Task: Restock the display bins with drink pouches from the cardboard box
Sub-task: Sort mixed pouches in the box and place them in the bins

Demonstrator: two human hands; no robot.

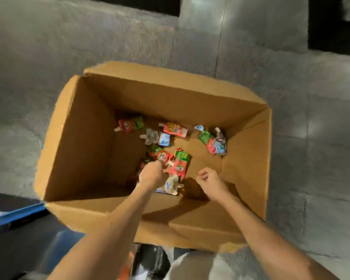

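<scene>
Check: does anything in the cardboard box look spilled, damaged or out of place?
Nothing spilled or torn shows. The drink pouches lie loose and scattered every way on the cardboard box floor, not stacked.

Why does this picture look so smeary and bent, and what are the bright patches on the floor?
Head view: motion blur smears the cardboard box and the labels on the drink pouches; the wide lens bows the box walls; light glares off the grey floor at top and right; the right hand casts a shadow on the box bottom.
</scene>
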